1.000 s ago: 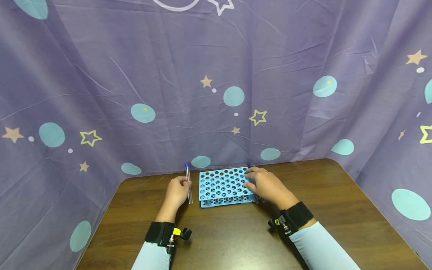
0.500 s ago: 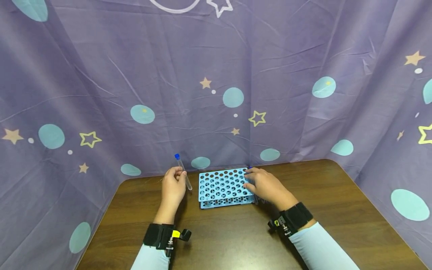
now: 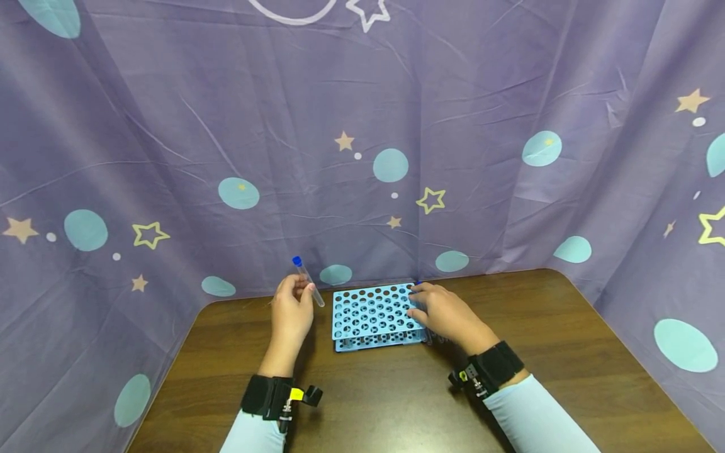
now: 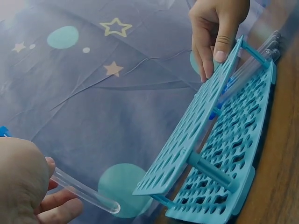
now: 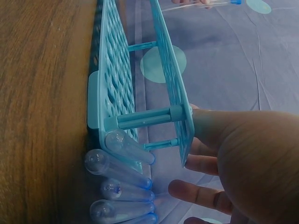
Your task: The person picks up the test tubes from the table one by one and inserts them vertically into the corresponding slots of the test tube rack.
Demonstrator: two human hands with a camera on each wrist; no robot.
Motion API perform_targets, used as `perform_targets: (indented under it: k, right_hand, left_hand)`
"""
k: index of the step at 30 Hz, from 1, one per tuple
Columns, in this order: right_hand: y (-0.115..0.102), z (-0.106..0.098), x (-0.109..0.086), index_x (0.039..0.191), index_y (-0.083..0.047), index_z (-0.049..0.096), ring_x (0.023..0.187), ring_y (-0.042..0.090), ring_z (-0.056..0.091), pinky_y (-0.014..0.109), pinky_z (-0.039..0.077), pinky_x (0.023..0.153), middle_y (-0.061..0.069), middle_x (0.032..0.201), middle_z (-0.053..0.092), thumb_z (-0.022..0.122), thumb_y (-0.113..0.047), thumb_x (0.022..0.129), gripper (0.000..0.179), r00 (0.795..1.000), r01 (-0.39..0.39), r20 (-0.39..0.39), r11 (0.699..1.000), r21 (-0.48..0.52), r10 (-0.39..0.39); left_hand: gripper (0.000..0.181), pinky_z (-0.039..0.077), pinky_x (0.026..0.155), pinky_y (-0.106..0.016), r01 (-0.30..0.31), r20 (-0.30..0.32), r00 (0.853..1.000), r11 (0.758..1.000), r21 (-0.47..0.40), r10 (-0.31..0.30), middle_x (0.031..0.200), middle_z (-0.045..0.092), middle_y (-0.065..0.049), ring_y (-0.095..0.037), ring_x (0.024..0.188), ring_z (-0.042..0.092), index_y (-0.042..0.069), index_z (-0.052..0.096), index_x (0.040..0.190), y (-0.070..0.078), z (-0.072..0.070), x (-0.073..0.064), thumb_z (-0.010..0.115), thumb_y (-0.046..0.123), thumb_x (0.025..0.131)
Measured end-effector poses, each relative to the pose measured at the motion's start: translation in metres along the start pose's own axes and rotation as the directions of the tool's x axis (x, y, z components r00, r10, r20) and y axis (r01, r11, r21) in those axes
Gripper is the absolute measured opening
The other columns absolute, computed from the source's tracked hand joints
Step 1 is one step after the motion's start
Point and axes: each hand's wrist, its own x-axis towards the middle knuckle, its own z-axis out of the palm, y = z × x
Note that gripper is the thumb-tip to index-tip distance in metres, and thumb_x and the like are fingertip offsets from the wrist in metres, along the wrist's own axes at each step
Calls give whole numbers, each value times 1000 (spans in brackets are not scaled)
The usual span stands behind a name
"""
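Left hand [image 3: 292, 308]: its grip was closed in a pinch, thumb and fingers on a clear capped tube [image 4: 86, 191].
Capped tube: it was raised above the table [image 3: 385, 402], just left of the rack [image 3: 370, 313] and apart from it, tilted, with its blue cap [image 3: 297, 260] up to the left and its rounded end down to the right.
Right hand [image 3: 450, 314]: its grip was slack, the fingers loosely spread, touching the right end of the rack's top plate.
Rack: light blue, two-tiered and full of round holes, it stood on the table between the hands.
Loose tubes [image 5: 124, 171]: several lay beside the rack's right end, rounded ends toward the person, partly hidden by the right hand in the head view.
Curtain [image 3: 317, 113]: purple, patterned with stars, it hung behind the table.
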Motion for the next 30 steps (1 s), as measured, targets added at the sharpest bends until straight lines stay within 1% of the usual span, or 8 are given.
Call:
perform_targets:
  k: [4,9,14,20,25,30]
  right_hand:
    - [-1,0,0,141,-5,80,146,37,66,57,54,124,13,156,71,78,-38,109,46,1000,0,-1,1000,0,0]
    - [-3,0,-1,144,-6,78,150,36,64,56,52,126,12,159,69,77,-40,110,48,1000,-22,16,1000,13,22]
    - [-4,-1,-2,144,-5,78,149,36,64,56,53,126,12,159,68,77,-40,110,48,1000,-18,15,1000,13,18]
    - [-4,-2,-2,143,-5,78,149,36,64,56,53,126,12,158,69,77,-39,110,48,1000,-16,13,1000,18,16]
    - [-3,-2,-3,143,-5,78,148,36,65,56,53,125,11,158,69,77,-39,110,47,1000,-17,8,1000,15,17]
    - [-4,-2,-2,142,-5,79,147,36,66,56,53,125,12,157,70,77,-39,110,48,1000,-8,2,1000,10,8]
  left_hand:
    - [19,63,96,-47,-18,-5,1000,1000,-17,18,118,76,-22,-37,107,75,-4,74,125,4,3,2,74,4,107]
    - [23,64,102,-52,-38,27,999,999,-35,39,121,74,-22,-39,111,74,-4,72,130,11,8,6,73,5,109]
    - [23,62,105,-55,-59,42,997,998,-38,60,121,74,-23,-42,114,73,-4,72,130,16,10,8,73,6,109]
    - [22,61,105,-56,-66,68,995,998,-10,67,121,75,-21,-41,115,74,-2,73,130,13,15,11,71,7,110]
    - [24,62,106,-56,-71,89,993,997,-25,73,123,76,-22,-41,116,74,-4,73,131,9,20,13,72,7,110]
    - [24,62,105,-56,-68,111,991,998,-17,70,124,76,-21,-41,116,75,-3,73,131,8,24,13,73,9,110]
